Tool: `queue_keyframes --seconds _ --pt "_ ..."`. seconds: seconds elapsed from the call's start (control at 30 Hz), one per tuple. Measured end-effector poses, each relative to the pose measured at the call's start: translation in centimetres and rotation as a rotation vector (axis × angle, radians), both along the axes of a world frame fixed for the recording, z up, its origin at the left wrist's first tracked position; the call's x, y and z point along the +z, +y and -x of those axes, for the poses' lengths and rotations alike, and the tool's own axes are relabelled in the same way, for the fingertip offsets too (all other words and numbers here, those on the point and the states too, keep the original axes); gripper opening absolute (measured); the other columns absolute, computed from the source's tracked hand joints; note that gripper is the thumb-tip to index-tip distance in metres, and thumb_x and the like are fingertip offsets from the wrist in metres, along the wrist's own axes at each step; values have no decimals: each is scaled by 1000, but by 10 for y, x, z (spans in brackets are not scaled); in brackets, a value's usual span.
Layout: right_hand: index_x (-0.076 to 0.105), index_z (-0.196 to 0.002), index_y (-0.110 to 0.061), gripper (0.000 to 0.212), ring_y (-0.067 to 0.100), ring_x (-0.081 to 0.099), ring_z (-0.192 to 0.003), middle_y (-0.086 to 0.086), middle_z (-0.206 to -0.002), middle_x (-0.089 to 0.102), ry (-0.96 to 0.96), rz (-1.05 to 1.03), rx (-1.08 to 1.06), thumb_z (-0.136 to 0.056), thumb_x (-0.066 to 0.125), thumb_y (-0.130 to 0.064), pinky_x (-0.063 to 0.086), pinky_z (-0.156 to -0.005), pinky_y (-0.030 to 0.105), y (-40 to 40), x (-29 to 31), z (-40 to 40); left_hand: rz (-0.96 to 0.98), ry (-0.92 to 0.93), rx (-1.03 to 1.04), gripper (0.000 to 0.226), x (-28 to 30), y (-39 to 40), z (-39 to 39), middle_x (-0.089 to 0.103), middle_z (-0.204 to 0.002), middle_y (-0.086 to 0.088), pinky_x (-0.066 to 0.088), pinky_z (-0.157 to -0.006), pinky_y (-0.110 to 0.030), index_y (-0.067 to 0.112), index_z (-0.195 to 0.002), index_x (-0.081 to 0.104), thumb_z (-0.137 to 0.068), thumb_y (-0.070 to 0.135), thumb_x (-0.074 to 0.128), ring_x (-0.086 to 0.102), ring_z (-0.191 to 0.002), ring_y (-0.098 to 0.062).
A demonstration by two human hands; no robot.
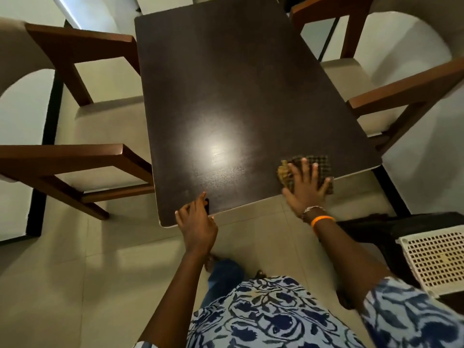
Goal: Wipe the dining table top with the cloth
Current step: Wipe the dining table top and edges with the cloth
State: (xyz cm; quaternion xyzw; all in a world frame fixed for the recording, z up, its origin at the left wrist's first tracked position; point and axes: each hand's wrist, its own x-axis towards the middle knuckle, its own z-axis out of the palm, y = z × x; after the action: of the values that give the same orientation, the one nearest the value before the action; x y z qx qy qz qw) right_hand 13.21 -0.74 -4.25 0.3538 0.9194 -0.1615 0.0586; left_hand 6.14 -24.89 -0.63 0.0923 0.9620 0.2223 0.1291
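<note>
1. Dark brown wood makes up the counter (226, 84), a long rectangular top with a bright glare patch near its middle.
2. At about 4 o'clock on the counter, right at the near edge close to the corner, lies the checked cloth (319, 163), brown and tan, partly hanging past the edge.
3. The right hand (305, 190) presses flat on the cloth with its fingers spread and straight; this grip is released, pushing rather than clutching. Its wrist carries an orange band (322, 219) and a beaded bracelet.
4. The left hand (197, 222) sits at about 7 o'clock, at the near edge of the counter, its fingers curled round the edge with fingertips on the top; this grip grasps the counter.
5. Wooden chairs with pale cushions stand at 9 o'clock (105, 126) and 3 o'clock (371, 96), pulled close to the long sides.
6. A white perforated basket (437, 257) sits at the far right, off the counter.
7. Beige floor tiles (75, 272) show below.
</note>
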Motion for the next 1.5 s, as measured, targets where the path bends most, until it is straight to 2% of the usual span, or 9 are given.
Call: queue_keyframes --seconds 0.2,0.33,0.73,0.9,1.0,1.13,1.23,1.33,1.5 --pt "18 -147 -33 58 27 -15 -145 -1 -160 -8 32 112 541 -94 34 -51 -13 -110 63 -125 -7 35 26 3 58 63 -2 6 -2 51 -128 -17 25 -111 -50 17 -140 36 -82 -7 45 35 -124 -35" --pt "28 -144 -38 55 19 -3 -147 -8 -160 5 96 110 655 -91 42 -50 -8 -113 54 -109 -13 31 71 40 82 64 -4 12 -6 54 -129 -17 23 -111 -47 14 -140 37 -81 -6 47 36 -125 -36" --pt "26 -144 -38 55 19 -1 -147 -10 -159 7 35 28 4 -93 47 -40 -2 -115 55 149 -4 -48 71 9 -349 73 4 96 2 32 -150 -7 -5 -116 -50 14 -147 18 -86 20 58 8 -145 -26" --pt "21 -145 -39 62 26 -9 -146 -3 -160 -1 -23 57 -259 -90 46 -51 -7 -112 60 141 0 -13 21 -33 -311 66 5 99 21 29 -151 -7 -8 -116 -50 14 -148 17 -91 16 50 4 -146 -25" --pt "18 -146 -39 66 31 -8 -146 2 -160 -3 -18 -2 -124 -88 47 -53 -7 -110 62 77 -4 22 -33 -78 -233 60 6 97 33 29 -152 -6 -2 -118 -50 15 -147 20 -93 6 43 7 -145 -24" --pt "17 -145 -43 62 31 -10 -146 0 -160 -5 9 16 378 -90 43 -51 -9 -110 62 -26 -10 66 -24 -65 -223 60 7 92 50 31 -151 -8 4 -118 -51 12 -147 21 -91 2 41 12 -144 -25" --pt "19 -144 -44 57 27 -6 -147 -4 -160 0 24 2 567 -91 39 -52 -7 -112 58 -35 -14 72 -39 6 -215 60 8 94 60 33 -149 -12 7 -118 -48 10 -147 19 -92 9 42 19 -142 -28" --pt "20 -143 -46 56 24 -1 -147 -7 -160 4 40 -51 545 -91 38 -51 -2 -113 55 4 -14 62 -56 30 -261 65 6 108 68 34 -148 -11 10 -119 -47 9 -148 17 -89 3 45 23 -141 -26" --pt "21 -143 -46 58 24 3 -147 -7 -159 8 11 -87 168 -90 45 -47 3 -113 57 107 -7 38 -51 -3 -361 69 2 141 72 29 -151 -8 2 -118 -48 14 -148 15 -89 10 51 16 -143 -24"
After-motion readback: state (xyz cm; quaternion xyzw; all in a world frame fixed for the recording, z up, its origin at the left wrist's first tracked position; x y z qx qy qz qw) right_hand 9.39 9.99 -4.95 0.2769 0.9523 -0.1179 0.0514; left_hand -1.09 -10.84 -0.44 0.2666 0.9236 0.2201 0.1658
